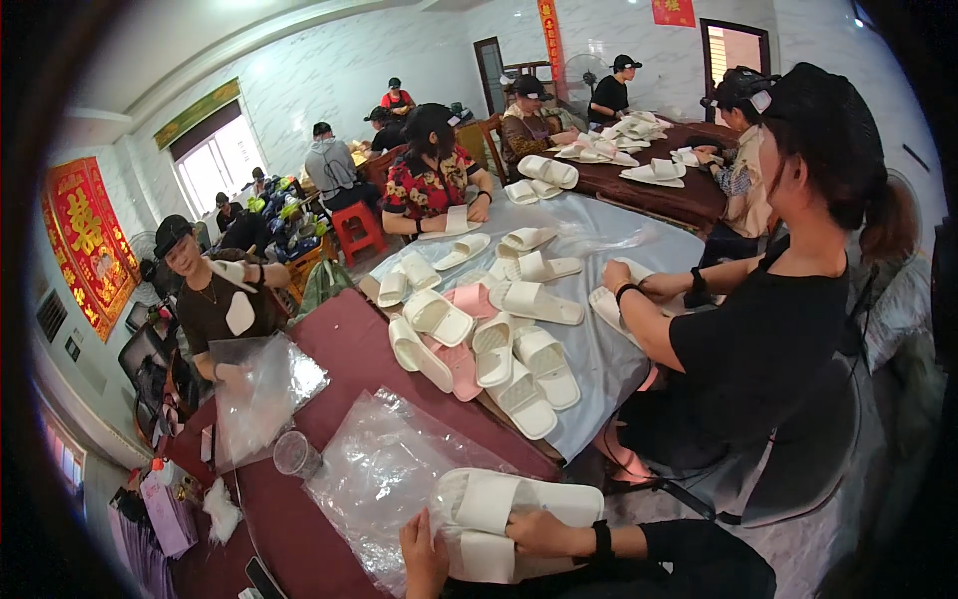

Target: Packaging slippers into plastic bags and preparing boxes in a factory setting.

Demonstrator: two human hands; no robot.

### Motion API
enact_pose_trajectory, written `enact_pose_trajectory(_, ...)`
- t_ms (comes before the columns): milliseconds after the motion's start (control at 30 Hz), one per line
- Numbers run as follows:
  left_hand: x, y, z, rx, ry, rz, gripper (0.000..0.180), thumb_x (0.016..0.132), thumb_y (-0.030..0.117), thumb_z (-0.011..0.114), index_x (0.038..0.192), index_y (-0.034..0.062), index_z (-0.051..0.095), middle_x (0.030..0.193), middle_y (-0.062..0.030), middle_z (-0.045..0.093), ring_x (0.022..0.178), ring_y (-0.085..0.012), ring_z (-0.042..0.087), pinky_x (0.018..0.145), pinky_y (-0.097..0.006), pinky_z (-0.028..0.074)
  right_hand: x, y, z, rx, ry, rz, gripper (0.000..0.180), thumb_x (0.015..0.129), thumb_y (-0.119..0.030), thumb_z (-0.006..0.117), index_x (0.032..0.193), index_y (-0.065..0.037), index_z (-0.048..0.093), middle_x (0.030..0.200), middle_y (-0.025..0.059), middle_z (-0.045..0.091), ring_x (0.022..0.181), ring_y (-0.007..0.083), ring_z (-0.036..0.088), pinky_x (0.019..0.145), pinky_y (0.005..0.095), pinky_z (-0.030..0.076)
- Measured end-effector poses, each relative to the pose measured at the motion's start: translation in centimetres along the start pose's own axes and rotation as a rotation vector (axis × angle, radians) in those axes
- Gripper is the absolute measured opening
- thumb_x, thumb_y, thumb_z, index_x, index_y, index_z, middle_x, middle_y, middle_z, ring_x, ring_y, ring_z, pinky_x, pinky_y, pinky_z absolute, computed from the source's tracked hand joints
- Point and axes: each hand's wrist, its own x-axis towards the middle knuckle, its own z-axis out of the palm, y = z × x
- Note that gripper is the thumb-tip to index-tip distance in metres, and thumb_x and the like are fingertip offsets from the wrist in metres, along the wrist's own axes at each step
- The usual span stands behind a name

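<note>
Slippers point(571, 503), white, sit beside the clear bag point(374, 469), likely light and bendy; the strap point(484, 499), gripped by the right hand point(541, 534), looks the surest hold. Left hand point(424, 555): can't tell its grip.

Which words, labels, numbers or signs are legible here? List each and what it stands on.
Red wall hanging: large gold character; wording not copied here.
Tall red banner: writing too small to read.
Red sheet near the doorway: writing, wording not copied here.
Green strip above the window: marks too blurred to read.
White slippers at the right hand: no readable label.
</note>
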Motion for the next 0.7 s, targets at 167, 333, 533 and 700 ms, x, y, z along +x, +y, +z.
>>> enact_pose_trajectory(167, 1.5, 1.5, 0.3, 0.012, -0.086, 0.076, 0.038, 0.078, -0.003, 0.053, 0.115, 0.0033, 0.058, 0.101, -0.0196, 0.056, 0.088, -0.0364, 0.052, 0.077, -0.043, 0.044, 0.0, 0.0, 1.5, -0.055, 0.155, -0.070, 0.017, 0.067, -0.013, 0.062, 0.079, -0.001, 0.059, 0.080, 0.0147, 0.056, 0.074, 0.0340, 0.059, 0.064, 0.0413, 0.050)
enact_pose_trajectory(333, 1.2, 2.3, 0.0, 0.124, -0.048, 0.147, 0.035, 0.078, -0.002, 0.051, 0.112, 0.0024, 0.059, 0.101, -0.0199, 0.056, 0.085, -0.0379, 0.053, 0.072, -0.042, 0.046, -0.2, 1.2, 3.4, -0.027, 0.330, 0.011, 0.015, 0.069, -0.012, 0.060, 0.076, 0.000, 0.056, 0.075, 0.0163, 0.055, 0.069, 0.0343, 0.058, 0.060, 0.0418, 0.048)
enact_pose_trajectory(533, 0.4, 3.7, 0.0, 0.114, -0.108, 0.009, 0.043, 0.071, 0.004, 0.059, 0.113, 0.0107, 0.064, 0.120, -0.0081, 0.054, 0.098, -0.0303, 0.050, 0.086, -0.041, 0.041, 0.1, -1.1, 3.2, -0.035, 0.366, 0.082, 0.011, 0.069, -0.012, 0.059, 0.072, -0.001, 0.055, 0.070, 0.0156, 0.053, 0.065, 0.0328, 0.057, 0.055, 0.0414, 0.047)
enact_pose_trajectory(700, 2.7, 5.9, -1.5, 0.189, -0.076, 0.144, 0.035, 0.079, 0.012, 0.058, 0.112, 0.0217, 0.065, 0.125, -0.0081, 0.052, 0.115, -0.0316, 0.044, 0.098, -0.048, 0.030, 1.0, -1.6, 3.7, -0.130, 0.321, -0.083, 0.010, 0.066, -0.012, 0.060, 0.070, -0.004, 0.056, 0.070, 0.0132, 0.053, 0.063, 0.0293, 0.056, 0.054, 0.0400, 0.046)
